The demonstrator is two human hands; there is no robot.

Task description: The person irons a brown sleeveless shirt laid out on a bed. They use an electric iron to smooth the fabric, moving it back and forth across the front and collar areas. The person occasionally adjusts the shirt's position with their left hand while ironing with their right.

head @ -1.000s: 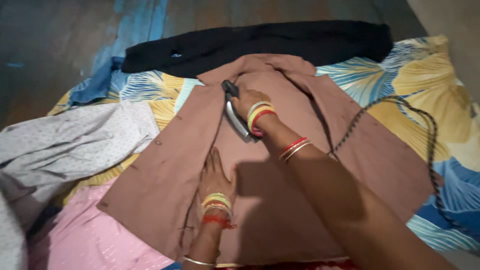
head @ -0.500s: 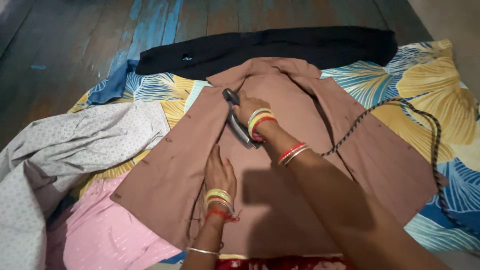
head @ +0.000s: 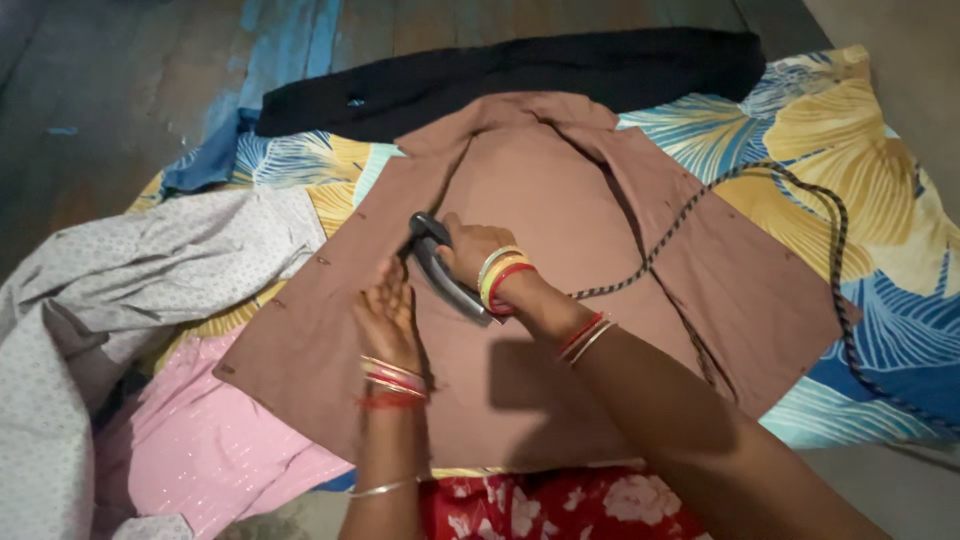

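A brown shirt lies spread open on a blue and yellow leaf-patterned sheet. My right hand is shut on the handle of a dark clothes iron, which rests on the shirt near its middle-left. My left hand lies flat on the brown cloth just left of the iron, fingers pointing away from me. Both wrists carry coloured bangles. The iron's braided cord runs from my right wrist across the shirt and curves off to the right.
A black garment lies along the far edge of the sheet. A grey dotted cloth is bunched at the left, a pink cloth below it. Dark wooden boards lie beyond. Red flowered fabric shows at the bottom.
The iron and my right hand have slid down and left along the shirt toward me. My left hand has shifted left and stays flat beside the iron. The cord now trails across the shirt.
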